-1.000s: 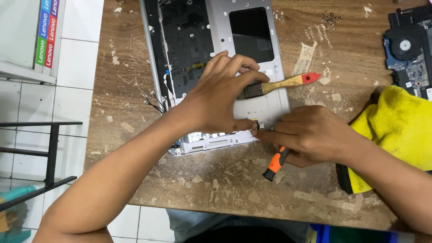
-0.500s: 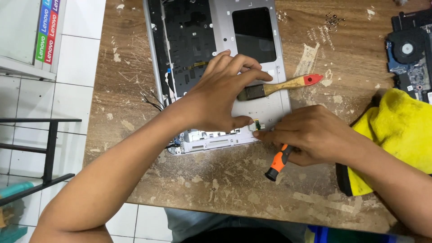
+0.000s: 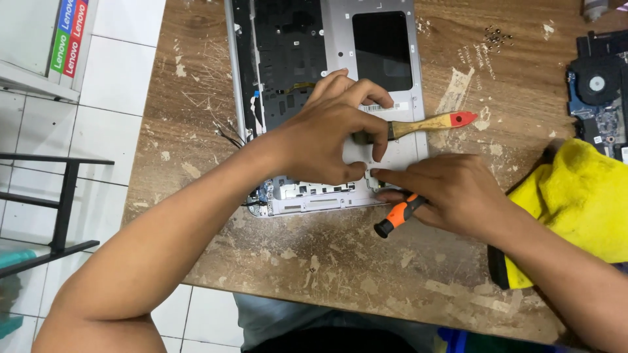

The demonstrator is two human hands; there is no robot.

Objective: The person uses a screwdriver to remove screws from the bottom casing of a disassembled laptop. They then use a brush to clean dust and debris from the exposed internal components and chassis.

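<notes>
An opened silver laptop chassis (image 3: pixel 405 85) lies on the worn wooden table (image 3: pixel 327 261), its black inner side up. My left hand (image 3: pixel 327 140) rests on its lower right part, fingers curled over the head of a wooden-handled brush (image 3: pixel 432 123) with a red tip. The left thumb presses at the chassis's near right corner. My right hand (image 3: pixel 451 193) is right beside it, its fingertips touching that same corner, with an orange and black screwdriver (image 3: pixel 396 217) tucked in the palm. Whatever small piece sits between the fingertips is hidden.
A yellow cloth (image 3: pixel 582 202) lies at the right under my right forearm. Behind it sits a circuit board with a fan (image 3: pixel 598 98). Several tiny screws (image 3: pixel 496 36) lie at the back. The table's left edge drops to a white tiled floor with a black metal frame (image 3: pixel 62 202).
Both hands stay at the chassis's near right corner. The screwdriver's handle has swung slightly outward from the right palm.
</notes>
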